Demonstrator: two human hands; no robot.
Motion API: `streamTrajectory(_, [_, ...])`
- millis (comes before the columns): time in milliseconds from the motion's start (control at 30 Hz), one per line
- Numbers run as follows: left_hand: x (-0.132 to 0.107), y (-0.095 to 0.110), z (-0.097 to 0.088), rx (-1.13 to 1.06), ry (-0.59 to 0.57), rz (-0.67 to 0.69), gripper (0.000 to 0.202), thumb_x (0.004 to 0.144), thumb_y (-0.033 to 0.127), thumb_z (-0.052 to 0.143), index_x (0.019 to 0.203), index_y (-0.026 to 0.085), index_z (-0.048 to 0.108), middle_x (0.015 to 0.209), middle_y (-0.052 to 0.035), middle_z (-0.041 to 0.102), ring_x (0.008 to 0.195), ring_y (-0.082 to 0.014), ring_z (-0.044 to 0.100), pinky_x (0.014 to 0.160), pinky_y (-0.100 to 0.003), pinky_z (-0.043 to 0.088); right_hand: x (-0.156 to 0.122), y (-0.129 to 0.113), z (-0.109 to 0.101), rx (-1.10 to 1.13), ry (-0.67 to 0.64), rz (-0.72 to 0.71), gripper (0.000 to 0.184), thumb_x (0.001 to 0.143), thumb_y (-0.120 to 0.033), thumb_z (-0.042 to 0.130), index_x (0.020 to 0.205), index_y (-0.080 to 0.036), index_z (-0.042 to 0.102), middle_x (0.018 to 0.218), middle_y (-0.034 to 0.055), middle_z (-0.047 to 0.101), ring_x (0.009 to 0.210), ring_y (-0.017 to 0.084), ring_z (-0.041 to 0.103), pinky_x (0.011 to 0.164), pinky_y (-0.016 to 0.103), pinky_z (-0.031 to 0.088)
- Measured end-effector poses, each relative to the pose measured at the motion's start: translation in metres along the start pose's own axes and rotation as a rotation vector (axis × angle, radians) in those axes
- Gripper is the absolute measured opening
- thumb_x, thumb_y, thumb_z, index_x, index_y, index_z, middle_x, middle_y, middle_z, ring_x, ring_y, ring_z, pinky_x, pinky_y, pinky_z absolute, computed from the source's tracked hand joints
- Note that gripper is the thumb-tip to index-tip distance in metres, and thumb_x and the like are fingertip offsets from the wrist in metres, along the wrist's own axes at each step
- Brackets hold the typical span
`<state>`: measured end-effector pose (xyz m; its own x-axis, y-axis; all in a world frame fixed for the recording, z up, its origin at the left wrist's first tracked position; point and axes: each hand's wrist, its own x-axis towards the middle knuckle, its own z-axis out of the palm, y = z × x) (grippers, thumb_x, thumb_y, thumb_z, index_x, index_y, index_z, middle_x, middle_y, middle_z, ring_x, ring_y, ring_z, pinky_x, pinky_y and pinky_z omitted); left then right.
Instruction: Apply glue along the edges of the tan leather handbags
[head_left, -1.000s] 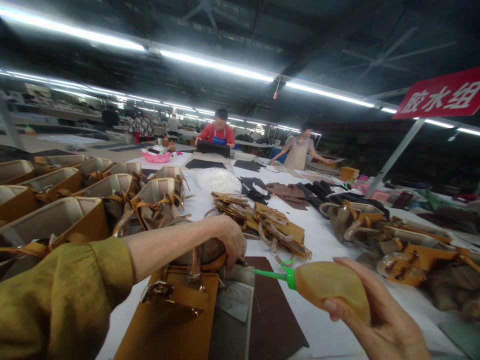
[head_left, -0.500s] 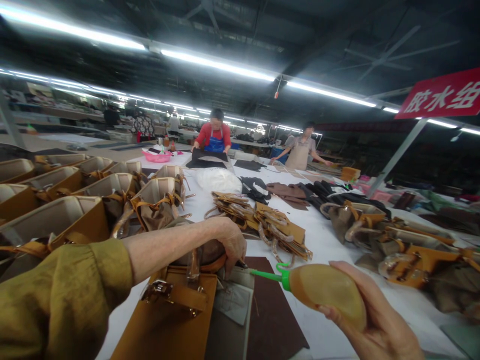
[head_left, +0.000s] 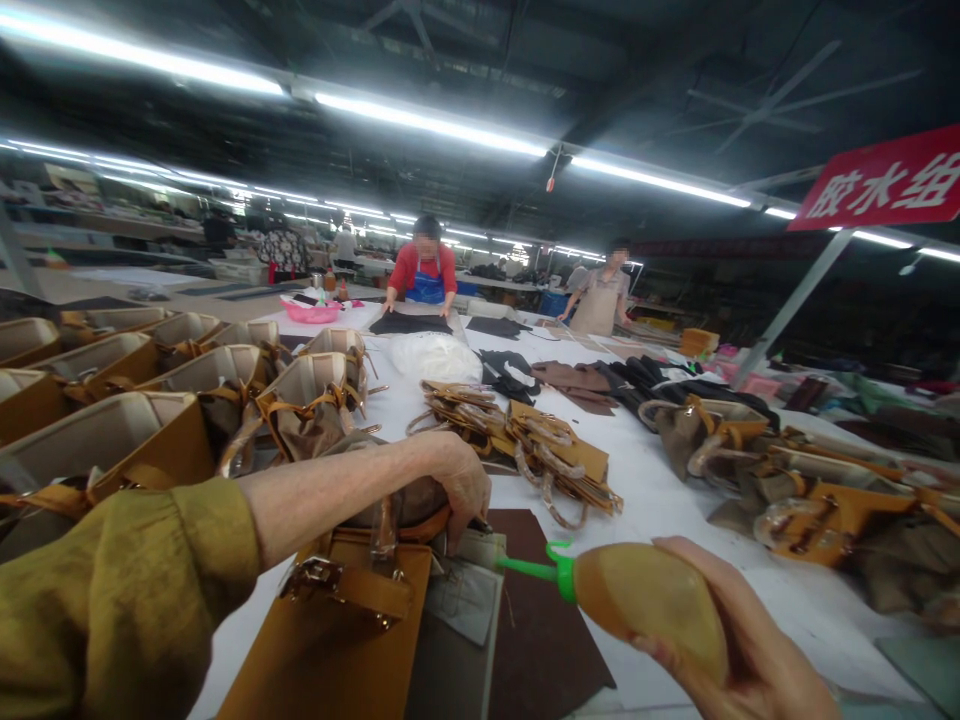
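A tan and taupe handbag with a buckled strap lies in front of me, its pale lining exposed on the right. My left hand reaches over it, fingers bent down and closed on the bag's upper edge; the fingertips are partly hidden. In my right hand is a squeeze bottle of amber liquid, tilted on its side with its green nozzle pointing left. The nozzle tip is at the lining's edge, close to my left fingers. Beneath the lining lies a dark brown sheet.
Rows of open bags stand at left. Tan pieces with wrapped handles are stacked ahead, and more bags lie at right. Across the table, one co-worker handles black material; another stands further right.
The bottle and its nozzle tip have shifted slightly down and left along the lining's edge. My left hand stays on the bag. The red-sleeved co-worker has lowered the black piece.
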<state>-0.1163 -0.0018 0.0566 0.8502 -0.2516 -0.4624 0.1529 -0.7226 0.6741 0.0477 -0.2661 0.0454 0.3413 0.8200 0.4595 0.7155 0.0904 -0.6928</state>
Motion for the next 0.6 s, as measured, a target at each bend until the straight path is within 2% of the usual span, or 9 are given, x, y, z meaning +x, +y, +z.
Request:
streamTrajectory(100, [0.000, -0.002, 0.001, -0.004, 0.017, 0.003, 0.036, 0.047, 0.041, 0.084, 0.062, 0.012, 0.067, 0.051, -0.0020, 0.058, 0.051, -0.0182, 0.055, 0.054, -0.025, 0.051, 0.011, -0.006, 0.004, 0.166, -0.020, 0.215, 0.055, 0.068, -0.046, 0.068, 0.114, -0.026, 0.045, 0.103, 0.0031, 0.060, 0.085, 0.022, 0.058, 0.062, 0.023, 0.049])
streamTrajectory(200, [0.000, -0.001, 0.002, -0.005, 0.036, 0.006, 0.037, 0.048, 0.043, 0.083, 0.060, 0.012, 0.067, 0.052, -0.0036, 0.058, 0.054, -0.0187, 0.056, 0.055, -0.024, 0.050, 0.019, -0.015, 0.011, 0.351, -0.027, 0.368, 0.060, 0.066, -0.048, 0.068, 0.115, -0.025, 0.042, 0.087, 0.0005, 0.062, 0.070, 0.019, 0.055, 0.053, 0.024, 0.047])
streamTrajectory(300, [0.000, 0.001, 0.002, 0.019, 0.038, 0.011, 0.037, 0.051, 0.045, 0.081, 0.059, 0.012, 0.067, 0.051, -0.0034, 0.057, 0.052, -0.0177, 0.056, 0.053, -0.022, 0.049, 0.019, -0.019, 0.015, 0.506, -0.031, 0.434, 0.065, 0.062, -0.045, 0.071, 0.116, -0.024, 0.041, 0.079, -0.0008, 0.062, 0.066, 0.019, 0.053, 0.052, 0.026, 0.043])
streamTrajectory(367, [0.000, 0.004, 0.002, 0.049, 0.024, 0.012, 0.037, 0.051, 0.045, 0.081, 0.059, 0.013, 0.067, 0.049, -0.0021, 0.056, 0.050, -0.0167, 0.054, 0.049, -0.021, 0.048, 0.018, -0.017, 0.015, 0.611, -0.065, 0.477, 0.066, 0.059, -0.042, 0.074, 0.113, -0.024, 0.043, 0.081, 0.0004, 0.063, 0.070, 0.020, 0.054, 0.055, 0.027, 0.041])
streamTrajectory(500, [-0.001, 0.005, 0.002, 0.100, -0.004, 0.006, 0.036, 0.048, 0.044, 0.083, 0.062, 0.014, 0.068, 0.047, -0.0009, 0.055, 0.049, -0.0163, 0.054, 0.046, -0.020, 0.047, 0.016, -0.014, 0.009, 0.813, -0.215, 0.524, 0.063, 0.057, -0.039, 0.076, 0.110, -0.022, 0.047, 0.088, 0.0026, 0.063, 0.077, 0.020, 0.053, 0.058, 0.026, 0.037])
streamTrajectory(600, [0.000, 0.004, 0.002, 0.122, -0.009, -0.011, 0.035, 0.047, 0.042, 0.083, 0.065, 0.015, 0.069, 0.049, -0.0021, 0.057, 0.050, -0.0172, 0.053, 0.047, -0.022, 0.048, 0.012, -0.013, 0.006, 0.902, -0.303, 0.521, 0.059, 0.063, -0.038, 0.073, 0.112, -0.021, 0.046, 0.092, 0.0041, 0.062, 0.077, 0.019, 0.052, 0.059, 0.026, 0.036])
